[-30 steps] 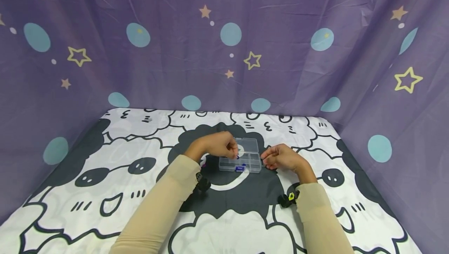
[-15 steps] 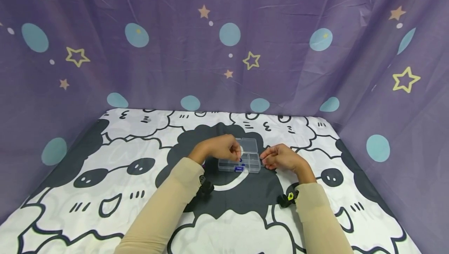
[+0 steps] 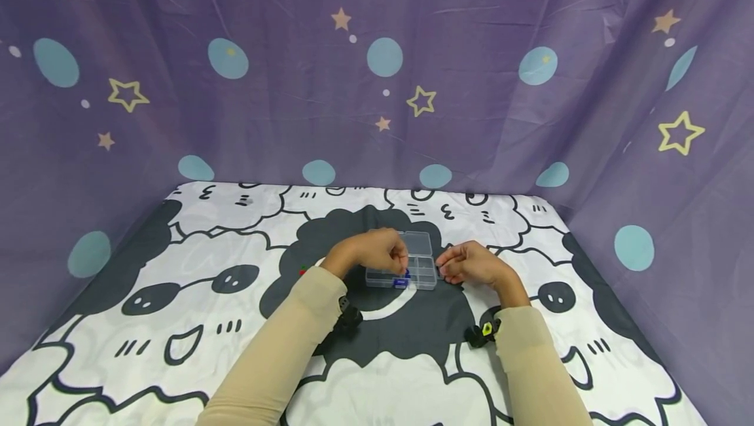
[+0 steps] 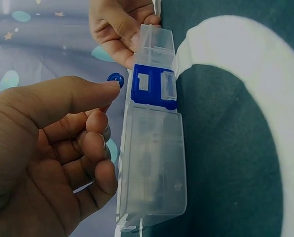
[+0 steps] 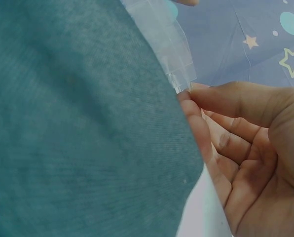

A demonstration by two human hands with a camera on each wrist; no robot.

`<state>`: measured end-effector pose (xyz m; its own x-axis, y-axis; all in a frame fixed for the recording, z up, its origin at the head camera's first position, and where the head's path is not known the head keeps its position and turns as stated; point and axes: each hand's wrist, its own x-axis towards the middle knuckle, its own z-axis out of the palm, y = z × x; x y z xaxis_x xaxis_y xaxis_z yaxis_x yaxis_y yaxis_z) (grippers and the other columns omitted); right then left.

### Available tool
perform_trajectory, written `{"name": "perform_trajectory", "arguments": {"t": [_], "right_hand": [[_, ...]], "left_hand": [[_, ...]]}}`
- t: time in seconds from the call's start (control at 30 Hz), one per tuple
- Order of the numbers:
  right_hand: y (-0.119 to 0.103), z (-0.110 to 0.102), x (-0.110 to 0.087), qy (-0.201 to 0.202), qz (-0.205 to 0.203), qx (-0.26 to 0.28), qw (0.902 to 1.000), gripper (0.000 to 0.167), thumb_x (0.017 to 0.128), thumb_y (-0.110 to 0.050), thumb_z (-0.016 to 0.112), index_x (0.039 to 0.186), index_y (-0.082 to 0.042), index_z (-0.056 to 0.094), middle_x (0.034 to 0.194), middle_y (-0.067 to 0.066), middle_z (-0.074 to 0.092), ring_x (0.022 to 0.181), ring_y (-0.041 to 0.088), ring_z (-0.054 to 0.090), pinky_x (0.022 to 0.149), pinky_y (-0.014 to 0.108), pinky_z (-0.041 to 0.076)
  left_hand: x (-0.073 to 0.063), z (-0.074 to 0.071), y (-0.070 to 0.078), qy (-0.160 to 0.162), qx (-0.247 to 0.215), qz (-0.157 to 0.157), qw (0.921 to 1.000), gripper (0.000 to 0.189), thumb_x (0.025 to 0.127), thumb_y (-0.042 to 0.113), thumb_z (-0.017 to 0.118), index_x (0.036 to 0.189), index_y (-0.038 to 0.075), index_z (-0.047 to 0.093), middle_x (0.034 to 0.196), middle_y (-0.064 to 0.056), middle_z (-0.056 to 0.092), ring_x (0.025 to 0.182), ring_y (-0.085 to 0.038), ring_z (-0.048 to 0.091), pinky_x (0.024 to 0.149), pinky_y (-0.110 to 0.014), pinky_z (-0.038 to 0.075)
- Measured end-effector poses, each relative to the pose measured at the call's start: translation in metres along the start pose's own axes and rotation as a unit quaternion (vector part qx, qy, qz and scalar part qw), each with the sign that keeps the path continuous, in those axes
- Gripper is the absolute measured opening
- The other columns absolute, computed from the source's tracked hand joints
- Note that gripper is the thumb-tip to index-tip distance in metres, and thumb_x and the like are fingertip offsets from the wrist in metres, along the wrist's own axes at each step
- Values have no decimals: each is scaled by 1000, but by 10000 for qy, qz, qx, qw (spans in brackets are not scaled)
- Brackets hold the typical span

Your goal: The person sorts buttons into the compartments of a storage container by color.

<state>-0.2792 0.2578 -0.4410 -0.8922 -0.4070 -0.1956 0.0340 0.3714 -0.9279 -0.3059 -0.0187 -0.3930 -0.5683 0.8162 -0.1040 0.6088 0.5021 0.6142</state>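
A clear plastic compartment box (image 3: 421, 275) lies in the middle of the cloth, its lid (image 3: 417, 243) folded back. Over its front compartments my left hand (image 3: 379, 249) pinches a small round blue button (image 4: 116, 79) between thumb and index finger; the other fingers curl loosely below. A blue rectangular patch (image 4: 154, 86) shows at the box's front wall, just beside the button in the left wrist view. My right hand (image 3: 473, 262) grips the box's right end, thumb and index finger at its corner, as the right wrist view shows (image 5: 245, 133).
A patterned cloth (image 3: 389, 387) with a dark sheep print covers the table. Behind it hangs a purple curtain (image 3: 471, 118). A small red thing (image 3: 303, 272) shows beside the left forearm. Dark straps with cameras sit on both wrists.
My left hand has moved right and slightly toward the front of the box, carrying the blue button. A small red thing has come into view behind the left sleeve. The right hand stays at the box.
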Motion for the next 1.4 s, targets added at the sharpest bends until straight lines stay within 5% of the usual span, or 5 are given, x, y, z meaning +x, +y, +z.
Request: {"name": "perform_trajectory", "arguments": {"t": [0.43, 1.17, 1.4], "right_hand": [[2, 0, 1, 7, -25, 14, 10000, 24, 93, 4, 64, 114, 14, 66, 89, 9, 72, 77, 17, 69, 73, 33, 59], [0, 1, 1, 34, 27, -43, 10000, 20, 93, 4, 64, 112, 11, 68, 89, 9, 72, 77, 18, 69, 72, 33, 59], [0, 0, 0, 15, 1, -39, 10000, 20, 94, 3, 64, 112, 11, 68, 90, 9, 72, 77, 18, 69, 73, 33, 59]], "left_hand": [[-4, -1, 0, 29, 29, -1, 10000, 9, 92, 7, 73, 85, 12, 77, 68, 5, 65, 56, -7, 46, 56, -24, 41], [-45, -18, -28, 283, 60, -146, 9995, 12, 94, 6, 69, 87, 12, 77, 72, 5, 65, 56, -7, 45, 55, -24, 39], [-62, -20, -38, 366, -243, -340, 9985, 10, 93, 6, 71, 85, 11, 76, 71, 4, 65, 55, -8, 44, 54, -26, 39]]}}
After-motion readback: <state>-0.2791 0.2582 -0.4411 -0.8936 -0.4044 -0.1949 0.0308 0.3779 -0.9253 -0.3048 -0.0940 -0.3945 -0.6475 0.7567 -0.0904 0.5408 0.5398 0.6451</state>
